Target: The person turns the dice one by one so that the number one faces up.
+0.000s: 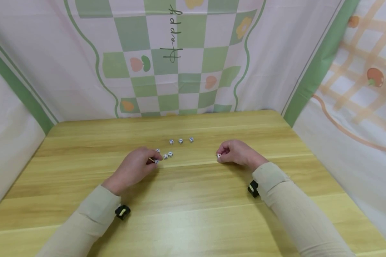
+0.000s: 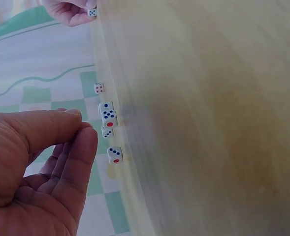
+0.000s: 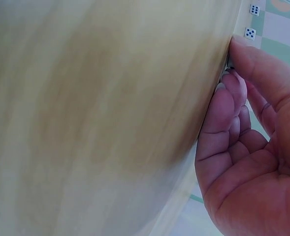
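Landmark: back row (image 1: 181, 141) of three dice, spaced apart on the wooden table (image 1: 193, 214).
Left hand (image 1: 136, 164): left of the back row, on its near side; thumb and index finger pinched about one die (image 1: 156, 161), contact itself hidden in the left wrist view.
Right hand (image 1: 238, 153): well to the right of the back row, also on its near side; thumb and fingers pinching a white die (image 1: 218, 156), low over the wood.
Close pair (image 1: 170, 154): just nearer than the back row's left end, beside the left fingertips.
Loose die (image 1: 157, 150): left of the back row, just beyond the left index finger.
Step in hand, as judged: fingertip handling, one die per hand.
Left technique: grip opposite faces squarely; lift clear before any sideways move, to avoid knocking the close pair or loose die.
Right technique: light, even pressure; lower flat, then part fingers evenly to prevent tipping.
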Demonstrator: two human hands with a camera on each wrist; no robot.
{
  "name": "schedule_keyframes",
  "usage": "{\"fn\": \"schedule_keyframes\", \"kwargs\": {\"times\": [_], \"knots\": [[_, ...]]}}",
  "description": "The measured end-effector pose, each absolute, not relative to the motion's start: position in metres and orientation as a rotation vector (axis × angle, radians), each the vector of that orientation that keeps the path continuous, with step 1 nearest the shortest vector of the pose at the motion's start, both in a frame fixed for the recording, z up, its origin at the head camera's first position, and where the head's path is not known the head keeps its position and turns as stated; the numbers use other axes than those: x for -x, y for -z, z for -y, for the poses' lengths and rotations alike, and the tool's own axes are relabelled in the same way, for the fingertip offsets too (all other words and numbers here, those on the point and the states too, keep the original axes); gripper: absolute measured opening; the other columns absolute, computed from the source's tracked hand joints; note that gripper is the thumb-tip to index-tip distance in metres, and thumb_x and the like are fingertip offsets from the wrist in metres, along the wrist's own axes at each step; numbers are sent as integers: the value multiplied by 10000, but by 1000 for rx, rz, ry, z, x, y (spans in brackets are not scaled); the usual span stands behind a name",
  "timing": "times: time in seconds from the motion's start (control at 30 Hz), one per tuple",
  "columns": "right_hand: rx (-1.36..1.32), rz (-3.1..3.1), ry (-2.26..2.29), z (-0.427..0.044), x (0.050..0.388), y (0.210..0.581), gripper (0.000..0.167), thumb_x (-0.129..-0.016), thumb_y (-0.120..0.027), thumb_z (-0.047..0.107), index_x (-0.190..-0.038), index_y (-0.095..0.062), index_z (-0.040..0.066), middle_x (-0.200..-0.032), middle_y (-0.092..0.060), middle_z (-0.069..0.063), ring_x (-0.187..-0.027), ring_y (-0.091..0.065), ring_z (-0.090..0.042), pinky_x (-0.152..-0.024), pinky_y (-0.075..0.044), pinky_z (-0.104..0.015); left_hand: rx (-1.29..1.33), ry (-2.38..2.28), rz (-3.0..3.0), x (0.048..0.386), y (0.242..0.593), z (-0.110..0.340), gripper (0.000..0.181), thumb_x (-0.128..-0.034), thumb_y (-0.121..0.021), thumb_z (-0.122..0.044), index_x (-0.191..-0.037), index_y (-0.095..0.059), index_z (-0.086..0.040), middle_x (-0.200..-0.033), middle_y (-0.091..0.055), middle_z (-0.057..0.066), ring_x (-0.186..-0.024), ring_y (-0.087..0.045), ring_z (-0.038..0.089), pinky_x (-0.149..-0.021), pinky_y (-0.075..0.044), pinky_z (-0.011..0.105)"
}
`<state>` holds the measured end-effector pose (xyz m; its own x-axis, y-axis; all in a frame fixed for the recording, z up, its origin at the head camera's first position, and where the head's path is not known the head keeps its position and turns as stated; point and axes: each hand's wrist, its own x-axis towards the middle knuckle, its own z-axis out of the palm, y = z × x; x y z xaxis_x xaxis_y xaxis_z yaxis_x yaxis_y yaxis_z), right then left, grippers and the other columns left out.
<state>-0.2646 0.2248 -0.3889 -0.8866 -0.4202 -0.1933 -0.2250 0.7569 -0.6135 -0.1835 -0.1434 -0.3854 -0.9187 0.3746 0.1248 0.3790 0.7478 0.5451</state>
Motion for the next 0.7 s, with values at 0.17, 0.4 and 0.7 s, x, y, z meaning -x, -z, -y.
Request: {"fn": "schedule_keyframes", "kwargs": {"times": [0.17,0.4,0.7], "knots": [[486,-2625,876,-225,265,389,121,-912,-812,178,-983,-751,100,-913,-713,-15,-857,-578,-169,-837,-476,-334,619,953,2929,183,387,145,165,-970,-716,-63,-1121,-773,-100,-1097,-725,39,-973,-687,179,-872,-580,384],[499,-2631,868,-225,265,389,119,-914,-809,176,-984,-751,99,-915,-713,-15,-860,-580,-168,-842,-477,-336,614,1016,2909,184,391,146,207,-963,-718,-71,-1166,-755,-75,-1116,-728,53,-960,-669,178,-880,-571,403],[499,-2636,860,-225,265,389,122,-913,-809,182,-985,-749,103,-917,-712,-12,-867,-580,-169,-849,-477,-339,497,1239,2922,182,392,146,202,-954,-741,-98,-1151,-711,-64,-1044,-706,18,-929,-631,169,-822,-550,339]]}}
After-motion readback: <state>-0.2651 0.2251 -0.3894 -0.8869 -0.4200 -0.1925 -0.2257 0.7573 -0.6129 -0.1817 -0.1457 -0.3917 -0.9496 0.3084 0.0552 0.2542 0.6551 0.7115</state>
